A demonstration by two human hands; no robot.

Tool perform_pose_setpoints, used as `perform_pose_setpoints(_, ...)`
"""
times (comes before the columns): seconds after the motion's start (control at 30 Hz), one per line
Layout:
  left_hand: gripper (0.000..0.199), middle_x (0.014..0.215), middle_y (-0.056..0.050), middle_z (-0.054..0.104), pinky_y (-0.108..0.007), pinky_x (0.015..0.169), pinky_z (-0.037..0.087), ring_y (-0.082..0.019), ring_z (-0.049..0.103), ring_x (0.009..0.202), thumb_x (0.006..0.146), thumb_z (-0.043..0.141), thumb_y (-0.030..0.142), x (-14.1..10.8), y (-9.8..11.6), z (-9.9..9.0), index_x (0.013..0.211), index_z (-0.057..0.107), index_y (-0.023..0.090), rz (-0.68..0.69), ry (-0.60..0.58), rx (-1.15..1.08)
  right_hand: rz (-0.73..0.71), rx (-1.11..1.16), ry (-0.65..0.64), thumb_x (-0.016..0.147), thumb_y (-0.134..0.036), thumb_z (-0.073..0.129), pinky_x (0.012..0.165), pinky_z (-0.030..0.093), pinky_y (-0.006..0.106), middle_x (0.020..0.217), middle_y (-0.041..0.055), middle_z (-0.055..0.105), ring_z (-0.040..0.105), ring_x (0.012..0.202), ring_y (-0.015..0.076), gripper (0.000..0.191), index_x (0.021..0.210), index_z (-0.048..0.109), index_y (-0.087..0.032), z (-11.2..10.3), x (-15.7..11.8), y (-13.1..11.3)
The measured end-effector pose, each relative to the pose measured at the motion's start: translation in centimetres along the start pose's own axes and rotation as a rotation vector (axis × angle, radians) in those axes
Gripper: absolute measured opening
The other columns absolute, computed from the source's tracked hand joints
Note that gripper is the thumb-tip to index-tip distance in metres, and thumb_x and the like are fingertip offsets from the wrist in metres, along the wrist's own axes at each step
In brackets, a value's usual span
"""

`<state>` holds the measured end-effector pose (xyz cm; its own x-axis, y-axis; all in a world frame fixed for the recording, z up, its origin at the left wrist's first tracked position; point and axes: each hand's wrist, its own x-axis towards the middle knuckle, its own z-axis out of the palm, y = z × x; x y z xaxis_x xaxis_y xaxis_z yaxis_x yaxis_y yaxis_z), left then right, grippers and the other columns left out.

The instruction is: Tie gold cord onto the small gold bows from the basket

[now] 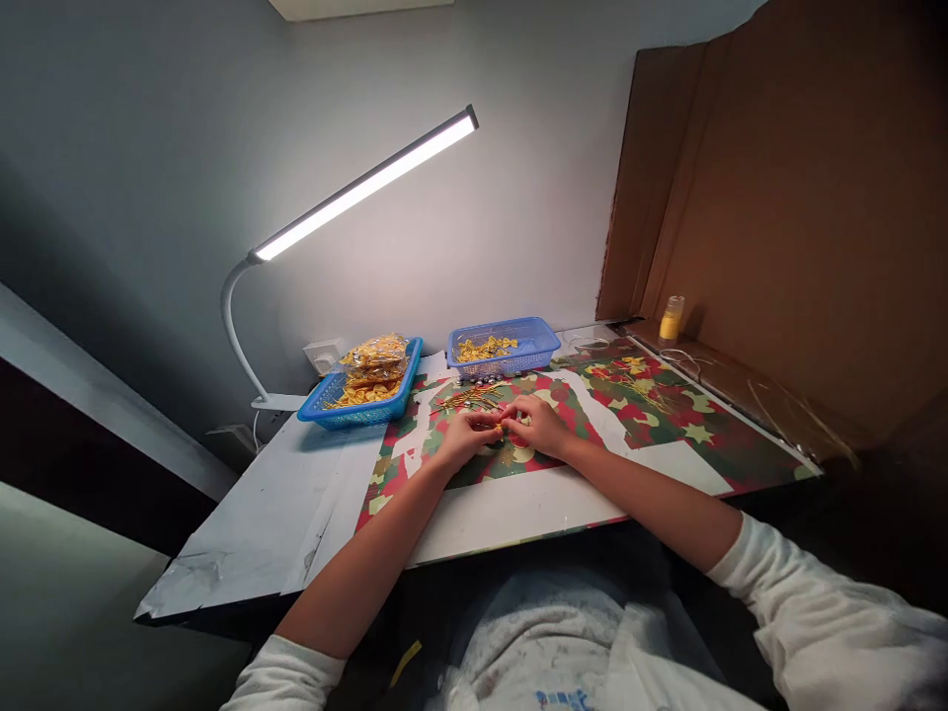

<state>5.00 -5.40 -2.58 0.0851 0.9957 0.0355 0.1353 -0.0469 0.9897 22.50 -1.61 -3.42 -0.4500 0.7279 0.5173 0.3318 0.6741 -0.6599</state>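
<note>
Yellow piece point(502, 428) pinched above a patterned sheet point(614, 390)

Red, green and cream camouflage shapes cover the sheet, and just over its near part two bare hands meet. The left hand point(468, 437) is narrow, thumb and forefinger pinching the yellow piece; the right hand point(542, 425) comes in from the other side, its fingers drawn close on the same piece. Most of it is hidden by the fingertips – its exact shape is too small to tell.

Just beyond the hands, thin gold strips point(468, 397) lie in a loose heap on the sheet. Behind them stands a violet-blue basket point(508, 365) with yellow bows point(485, 348) in it, and small dark beads point(489, 380) sit along its near side. A brighter blue basket point(410, 387) stands to the left, holding more yellow pieces point(362, 393) with a clear plastic bag point(377, 354) on top.

Farther right on the sheet is another yellow cluster point(633, 370) with thin strands. A small jar point(671, 321) with yellow contents stands near a brown cardboard panel point(785, 217). Over the white tabletop point(274, 504) slants a lit lamp point(366, 188) – its bar bright against the grey wall point(533, 197).
</note>
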Motion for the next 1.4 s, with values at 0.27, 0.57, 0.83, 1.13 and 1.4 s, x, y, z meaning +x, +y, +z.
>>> perform_pose_setpoints(0.27, 0.040, 0.090, -0.009, 0.075, -0.028, 0.072, 0.053, -0.020, 0.067, 0.079, 0.055, 0.084, 0.028, -0.48, 0.22, 0.40, 0.091, 0.077, 0.014, 0.099, -0.041, -0.042, -0.038, -0.013, -0.019, 0.077, -0.018, 0.067, 0.075, 0.041, 0.032, 0.077, 0.0023, 0.066, 0.055, 0.080, 0.0177, 0.005, 0.072, 0.068, -0.020, 0.19, -0.02, -0.07)
perform_pose_setpoints(0.57, 0.033, 0.090, -0.007, 0.074, -0.028, 0.074, 0.052, -0.020, 0.067, 0.081, 0.057, 0.081, 0.026, -0.33, -0.09, 0.23, 0.088, 0.077, 0.015, 0.111, -0.052, -0.044, -0.090, 0.016, -0.040, 0.077, -0.012, 0.057, 0.069, 0.039, 0.029, 0.070, 0.0008, 0.058, 0.050, 0.071, 0.0154, 0.013, 0.066, 0.058, -0.019, 0.39, 0.04, -0.43)
perform_pose_setpoints(0.83, 0.027, 0.082, -0.006, 0.075, -0.026, 0.067, 0.050, -0.017, 0.066, 0.072, 0.057, 0.079, 0.021, -0.23, -0.09, 0.14, 0.084, 0.078, 0.015, 0.128, -0.055, 0.062, -0.101, 0.025, -0.040, 0.073, -0.012, 0.056, 0.064, 0.038, 0.027, 0.066, -0.0007, 0.055, 0.048, 0.066, 0.0140, 0.012, 0.064, 0.052, -0.019, 0.22, -0.10, -0.31)
perform_pose_setpoints(1.13, 0.023, 0.078, -0.005, 0.073, -0.024, 0.063, 0.048, -0.017, 0.064, 0.070, 0.059, 0.075, 0.021, -0.13, -0.22, 0.01, 0.082, 0.077, 0.015, 0.118, -0.079, 0.136, -0.106, -0.022, -0.089, 0.074, -0.012, 0.061, 0.072, 0.041, 0.031, 0.072, 0.0016, 0.064, 0.055, 0.075, 0.0178, 0.010, 0.067, 0.061, -0.019, 0.37, -0.18, -0.25)
perform_pose_setpoints(1.4, 0.021, 0.076, -0.004, 0.072, -0.024, 0.064, 0.048, -0.016, 0.063, 0.068, 0.058, 0.074, 0.018, 0.04, -0.44, -0.10, 0.079, 0.076, 0.014, 0.101, -0.092, 0.103, -0.181, -0.018, -0.134, 0.078, -0.010, 0.060, 0.079, 0.044, 0.034, 0.079, 0.0033, 0.062, 0.055, 0.084, 0.0193, 0.014, 0.073, 0.069, -0.021, 0.15, -0.19, -0.07)
